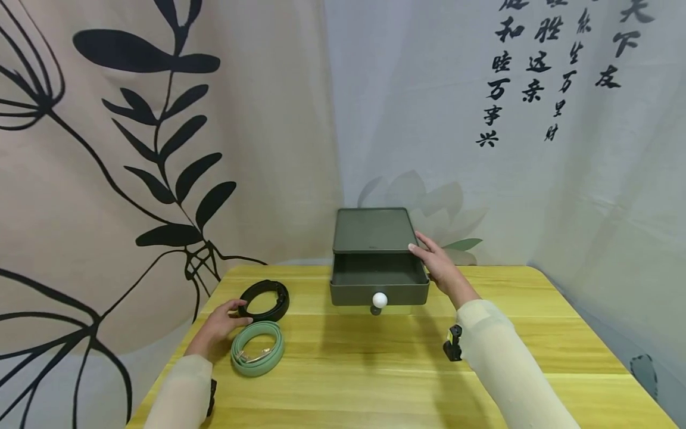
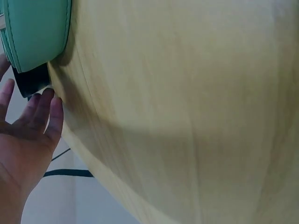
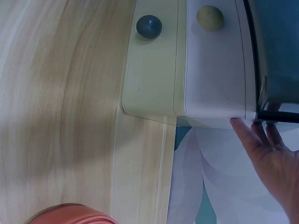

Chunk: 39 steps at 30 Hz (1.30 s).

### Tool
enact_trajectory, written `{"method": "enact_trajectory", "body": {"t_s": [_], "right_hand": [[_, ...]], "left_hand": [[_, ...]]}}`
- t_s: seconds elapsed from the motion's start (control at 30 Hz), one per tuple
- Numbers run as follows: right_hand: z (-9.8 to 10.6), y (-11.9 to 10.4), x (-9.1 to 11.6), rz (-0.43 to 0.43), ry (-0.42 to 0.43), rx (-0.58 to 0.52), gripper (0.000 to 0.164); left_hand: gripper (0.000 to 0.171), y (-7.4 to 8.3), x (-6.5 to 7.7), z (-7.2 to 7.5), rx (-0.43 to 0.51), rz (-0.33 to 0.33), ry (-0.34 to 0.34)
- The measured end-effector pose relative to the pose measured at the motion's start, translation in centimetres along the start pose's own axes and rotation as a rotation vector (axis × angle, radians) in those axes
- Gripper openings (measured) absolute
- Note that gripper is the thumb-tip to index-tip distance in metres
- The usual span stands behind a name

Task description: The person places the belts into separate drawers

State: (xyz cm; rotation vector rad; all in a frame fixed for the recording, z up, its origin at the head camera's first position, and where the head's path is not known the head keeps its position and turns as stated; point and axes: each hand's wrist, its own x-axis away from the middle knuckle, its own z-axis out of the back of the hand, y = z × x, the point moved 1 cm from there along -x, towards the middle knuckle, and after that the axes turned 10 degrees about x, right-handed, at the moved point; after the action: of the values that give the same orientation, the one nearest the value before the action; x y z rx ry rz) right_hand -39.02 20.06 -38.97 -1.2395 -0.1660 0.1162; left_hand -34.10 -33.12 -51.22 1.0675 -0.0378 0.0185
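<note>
A small drawer box (image 1: pixel 372 229) with a dark grey-green top stands at the back of the table. Its upper drawer, with a white knob (image 1: pixel 380 300), is pulled out and looks bare inside. Below it is a pale yellow drawer front (image 3: pixel 152 70) with a dark knob (image 3: pixel 149 26). My right hand (image 1: pixel 440 268) rests at the box's right side, fingertips at the top's front corner. At the left, my left hand (image 1: pixel 220 325) has its fingers extended to the near edge of a coiled black belt (image 1: pixel 281 304). A coiled green belt (image 1: pixel 276 351) lies just in front of that one.
The wooden table (image 1: pixel 343 381) has its left edge close beside my left forearm. A patterned cloth (image 1: pixel 278 149) hangs behind the table. In the right wrist view, the curved edge of an orange-red item (image 3: pixel 74 215) shows at the bottom.
</note>
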Motion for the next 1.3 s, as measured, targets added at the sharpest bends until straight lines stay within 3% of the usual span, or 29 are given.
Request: {"method": "enact_trajectory", "body": {"t_s": [0.47,0.7,0.97,1.3], "right_hand": [[0.0,-0.1,0.3,0.007,0.009,0.008,0.068],[-0.2,-2.7,2.7,-0.012,-0.020,-0.010,0.065],[-0.2,-2.7,2.7,-0.014,-0.020,-0.006,0.065],[-0.1,-2.8,2.8,-0.010,-0.026,0.001,0.065]], "left_hand": [[0.054,0.4,-0.2,-0.1,-0.043,0.035,-0.006],[0.051,-0.1,-0.7,-0.2,-0.044,0.029,-0.033],[0.037,0.6,-0.3,-0.5,-0.061,0.044,-0.011],[0.023,1.4,-0.5,-0.4,-0.125,0.008,-0.011]]}}
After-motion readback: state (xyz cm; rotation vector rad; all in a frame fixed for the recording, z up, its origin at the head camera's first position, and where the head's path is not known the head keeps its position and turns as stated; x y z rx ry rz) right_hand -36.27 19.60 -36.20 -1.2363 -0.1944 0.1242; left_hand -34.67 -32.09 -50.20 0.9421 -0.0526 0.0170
